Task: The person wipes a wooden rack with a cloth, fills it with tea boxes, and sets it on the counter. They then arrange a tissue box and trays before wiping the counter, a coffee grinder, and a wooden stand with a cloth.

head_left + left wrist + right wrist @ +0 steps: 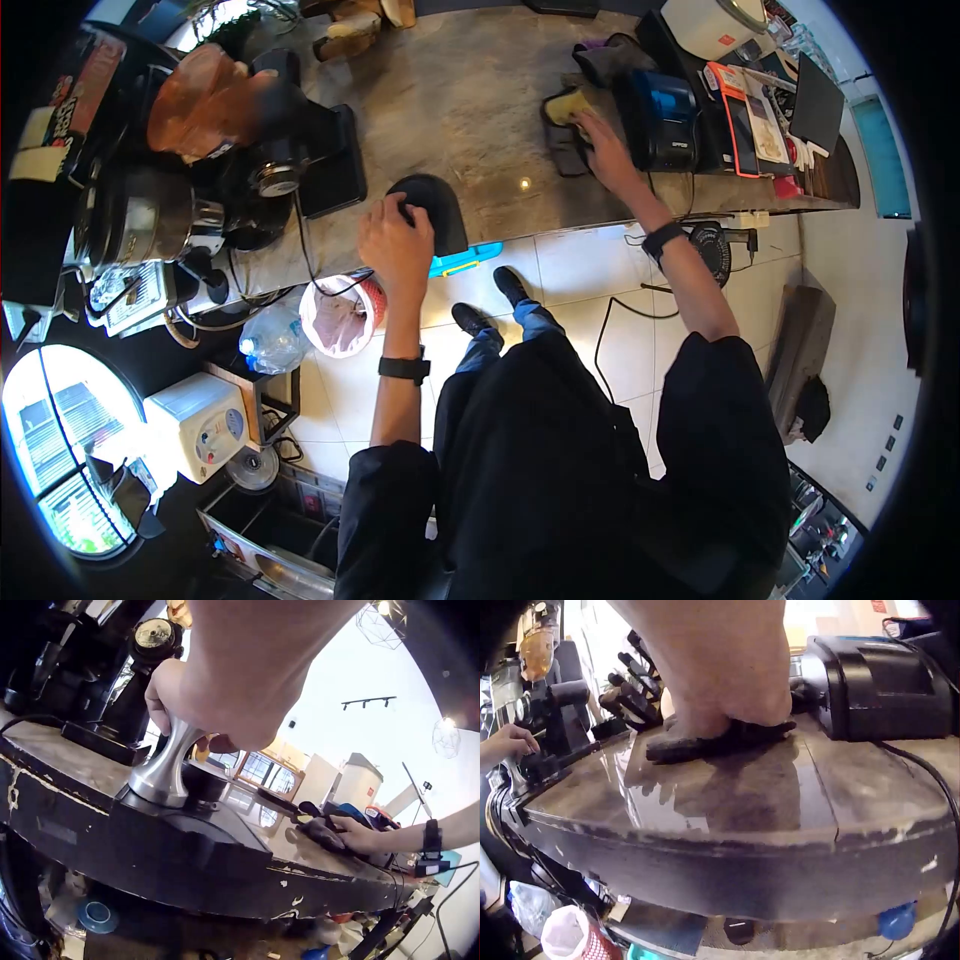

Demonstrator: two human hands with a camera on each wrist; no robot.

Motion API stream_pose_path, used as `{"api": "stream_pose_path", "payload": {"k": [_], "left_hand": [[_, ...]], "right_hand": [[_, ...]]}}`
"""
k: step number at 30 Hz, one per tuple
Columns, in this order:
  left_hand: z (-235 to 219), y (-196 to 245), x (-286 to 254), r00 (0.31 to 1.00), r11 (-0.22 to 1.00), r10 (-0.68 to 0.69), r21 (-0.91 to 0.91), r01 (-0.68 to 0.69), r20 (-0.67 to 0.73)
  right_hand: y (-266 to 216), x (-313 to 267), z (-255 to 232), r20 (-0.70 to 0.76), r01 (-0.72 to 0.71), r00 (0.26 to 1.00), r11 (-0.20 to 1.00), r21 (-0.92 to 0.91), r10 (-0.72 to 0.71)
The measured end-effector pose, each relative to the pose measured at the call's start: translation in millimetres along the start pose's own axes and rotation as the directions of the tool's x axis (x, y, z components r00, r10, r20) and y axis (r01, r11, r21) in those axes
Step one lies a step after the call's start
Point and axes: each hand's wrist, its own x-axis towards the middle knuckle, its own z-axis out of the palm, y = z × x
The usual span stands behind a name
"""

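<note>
My left hand (395, 242) is at the counter's front edge, its fingers curled round a silver metal tamper (166, 769). In the left wrist view the tamper stands upright on a black tamping mat (221, 838), which overhangs the edge. A dark round piece (202, 782) sits just behind the tamper. Farther right, my right hand (612, 155) holds a dark cloth (565, 150) with a yellow patch (567, 106) at the fingertips. In the right wrist view the cloth lies under the hand on the counter, and the fingers are mostly hidden.
A black coffee grinder (278, 165) and an espresso machine (150, 225) stand at the left. Beside my right hand is a black printer (657, 120). A lined waste bin (342, 318) sits on the floor below, and cables (610, 330) trail across the tiles.
</note>
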Motion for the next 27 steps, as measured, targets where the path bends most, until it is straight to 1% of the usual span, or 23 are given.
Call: {"api": "stream_pose_path", "payload": {"k": [1,2,4,5,6,8,9,10,12,13,14,16,18,20,22,23,24,25,26,27], "left_hand": [[1,-1,-2,1.0,1.0,-0.018,0.0,0.018,0.011],[2,-3,-2,0.999,0.999,-0.034,0.015,0.034,-0.001],[-1,-5,-4,1.0,1.0,0.009,-0.02,-0.009,0.025],[-5,-3,-2,0.998,1.0,-0.009,-0.012,0.01,0.064],[-8,-3,-3,0.999,1.0,-0.004,-0.023,0.005,0.048],[-9,-4,-1,0.996,0.998,-0.001,-0.055,0.006,0.088],[-10,-4,-1,0.994,0.999,-0.002,-0.045,0.007,0.111],[-9,-6,-3,0.995,0.999,-0.009,-0.048,0.014,0.101],[-8,-9,-3,0.991,0.998,0.028,-0.067,-0.02,0.131],[-11,-9,-2,0.992,0.997,0.029,-0.068,-0.021,0.124],[-13,-9,-1,0.989,0.995,0.018,-0.101,-0.004,0.144],[-17,-10,-5,0.986,0.991,0.004,-0.132,0.019,0.168],[-17,-11,-3,0.986,0.986,0.012,-0.163,0.015,0.165],[-15,-13,-3,0.988,0.988,0.022,-0.154,0.002,0.154],[-16,-13,-4,0.987,0.99,0.042,-0.142,-0.02,0.156],[-17,-12,-4,0.978,0.995,0.053,-0.093,-0.034,0.204],[-18,-11,-4,0.966,0.998,0.063,-0.045,-0.053,0.25],[-24,-6,1,0.947,0.998,0.034,0.031,-0.046,0.32],[-21,-8,5,0.946,0.998,0.036,0.032,-0.049,0.321],[-18,-11,11,0.91,0.999,0.013,0.043,-0.033,0.415]], "right_hand": [[-2,-11,7,-0.018,-0.116,0.993,0.993,0.033,0.117],[-7,-19,9,-0.011,-0.096,0.995,0.994,0.044,0.096],[-23,-57,4,-0.092,-0.229,0.969,0.973,-0.01,0.227],[-25,-72,2,-0.117,-0.247,0.963,0.969,-0.029,0.242],[-29,-91,5,-0.136,-0.267,0.957,0.963,-0.049,0.258],[-44,-117,15,-0.138,-0.337,0.937,0.933,-0.122,0.321],[-65,-119,14,-0.128,-0.376,0.921,0.925,-0.057,0.367],[-90,-116,19,-0.109,-0.419,0.902,0.908,0.013,0.418],[-117,-105,31,-0.04,-0.358,0.932,0.933,0.047,0.36],[-132,-90,30,-0.008,-0.334,0.942,0.941,0.047,0.335],[-133,-80,35,-0.012,-0.33,0.944,0.943,0.047,0.331],[-129,-57,47,-0.007,-0.193,0.981,0.978,0.085,0.194],[-117,-24,65,-0.007,-0.161,0.987,0.982,0.097,0.163],[-115,14,81,-0.005,-0.131,0.991,0.985,0.114,0.132],[-127,41,96,0.088,-0.07,0.994,0.985,0.156,0.057],[-135,38,101,0.087,-0.081,0.994,0.983,0.165,0.067],[-142,34,104,0.11,-0.007,0.994,0.978,0.209,-0.016],[-146,32,104,0.128,0.071,0.986,0.966,0.25,-0.105],[-149,24,100,0.126,0.07,0.987,0.966,0.25,-0.104],[-152,12,94,0.124,0.044,0.989,0.959,0.279,-0.082]]}}
